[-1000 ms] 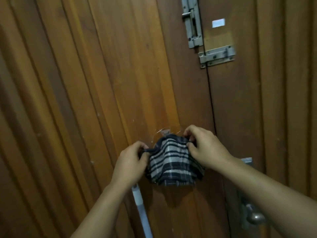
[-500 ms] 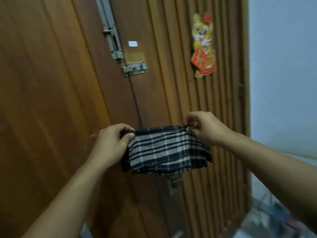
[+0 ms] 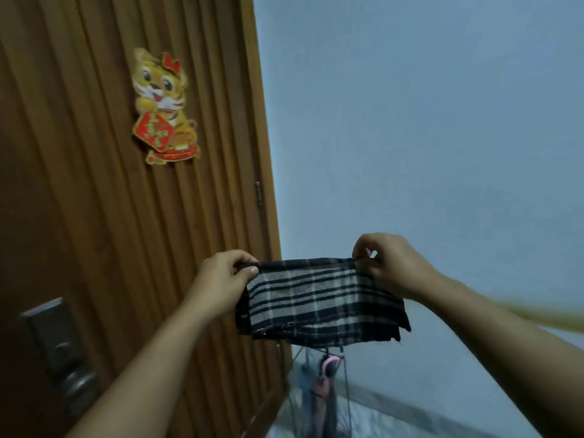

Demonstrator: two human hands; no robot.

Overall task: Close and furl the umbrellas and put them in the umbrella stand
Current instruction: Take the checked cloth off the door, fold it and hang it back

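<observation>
Both hands held a plaid cloth [image 3: 319, 298] stretched out flat in front of the person, in the air between a wooden door [image 3: 94, 216] on the left and a pale blue wall [image 3: 410, 121] on the right. The left hand [image 3: 221, 279] had its grip closed on the cloth's upper left corner, thumb on top and fingers curled behind. The right hand [image 3: 392, 263] pinched the upper right corner between thumb and fingertips, grip likewise closed on the fabric. The cloth hung down from the two corners, its lower edge loose.

Below the cloth, near the foot of the wall and just right of the door's edge, stood a wire stand [image 3: 322, 396] with umbrellas [image 3: 319, 387] upright in it; they looked furled, though blur hid the details. A tiger sticker [image 3: 162, 105] was on the door, and a handle [image 3: 72, 387] showed at lower left.
</observation>
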